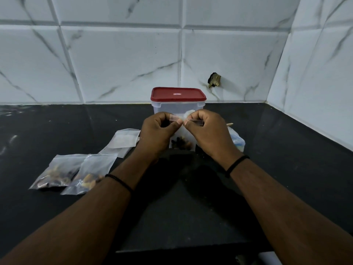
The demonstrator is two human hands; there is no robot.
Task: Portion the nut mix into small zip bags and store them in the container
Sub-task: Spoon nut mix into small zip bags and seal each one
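Left hand (158, 131) and right hand (207, 129) pinch the zip strip of a small clear plastic bag (181, 143) holding nuts, just before the red-lidded translucent container (177, 100). Risk — an incompletely pressed seal, spilling nuts.

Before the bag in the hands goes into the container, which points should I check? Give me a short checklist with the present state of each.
1. Both hands hold the zip strip: left hand and right hand pinch the held bag at its top: ok.
2. Zip fully closed: cannot tell.
3. Nuts inside the held bag: ok.
4. Container open to receive bags: not ok, the red lid is on.
5. Two filled bags waiting on the counter: ok.
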